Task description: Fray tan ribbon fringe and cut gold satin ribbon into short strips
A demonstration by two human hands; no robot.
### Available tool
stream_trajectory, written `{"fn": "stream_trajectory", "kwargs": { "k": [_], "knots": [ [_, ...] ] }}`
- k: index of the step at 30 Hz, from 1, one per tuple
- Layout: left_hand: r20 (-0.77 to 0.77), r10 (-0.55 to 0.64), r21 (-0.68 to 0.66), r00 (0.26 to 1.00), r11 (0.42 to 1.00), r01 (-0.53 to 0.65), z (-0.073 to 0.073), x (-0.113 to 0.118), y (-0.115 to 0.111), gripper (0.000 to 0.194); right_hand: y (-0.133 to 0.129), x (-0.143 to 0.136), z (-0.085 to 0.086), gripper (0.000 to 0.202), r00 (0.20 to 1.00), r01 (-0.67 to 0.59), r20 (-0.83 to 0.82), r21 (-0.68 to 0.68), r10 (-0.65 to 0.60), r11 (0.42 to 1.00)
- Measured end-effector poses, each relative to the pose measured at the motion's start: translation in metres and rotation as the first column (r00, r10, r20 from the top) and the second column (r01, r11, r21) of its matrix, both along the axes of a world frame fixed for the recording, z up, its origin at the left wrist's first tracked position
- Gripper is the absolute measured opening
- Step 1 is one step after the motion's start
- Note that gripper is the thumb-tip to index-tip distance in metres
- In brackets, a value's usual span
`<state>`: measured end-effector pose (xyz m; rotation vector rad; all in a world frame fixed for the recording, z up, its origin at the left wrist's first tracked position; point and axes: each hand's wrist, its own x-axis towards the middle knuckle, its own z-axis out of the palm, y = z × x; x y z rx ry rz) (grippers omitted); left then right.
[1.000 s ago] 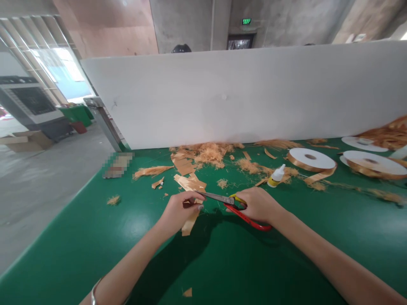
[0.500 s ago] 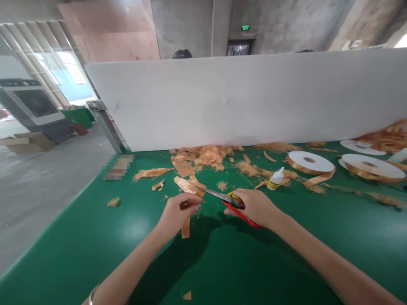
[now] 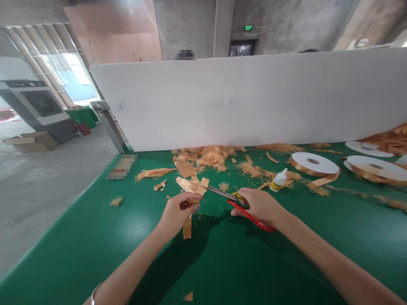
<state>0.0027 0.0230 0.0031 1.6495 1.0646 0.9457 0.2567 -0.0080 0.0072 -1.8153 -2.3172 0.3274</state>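
Note:
Between the thumb and fingers of my left hand (image 3: 176,214) is a strip of gold ribbon (image 3: 187,228), one end hanging below the hand and more ribbon showing above the fingers. My right hand (image 3: 262,205) grips scissors (image 3: 252,219) with red and yellow handles. Their blades point left, looking closed or nearly so, with the tips beside the upper end of the ribbon. Whether the tips touch it I cannot tell. Flat ribbon pieces (image 3: 186,168) and a heap of frayed orange fibres (image 3: 214,156) lie just beyond my hands.
A small white bottle with a yellow label (image 3: 278,181) stands right of centre. Ribbon spools (image 3: 314,163) and more fibres (image 3: 391,140) lie at the right. A white partition (image 3: 254,101) closes off the back of the green table (image 3: 95,254). One ribbon scrap (image 3: 188,296) lies near the front.
The scissors and my right hand have drawn slightly right, and the blades no longer cross the ribbon. My left hand keeps its pinch. The view has shifted a little.

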Motion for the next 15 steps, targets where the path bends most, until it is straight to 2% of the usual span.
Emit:
{"fn": "stream_trajectory", "kwargs": {
  "k": [15],
  "knots": [
    [-0.001,-0.033,-0.032,0.999,0.999,0.033,0.002,0.006,-0.007,0.023,-0.004,-0.01,0.006,0.051,0.999,-0.04,-0.015,0.0,0.04,0.999]
  ]
}}
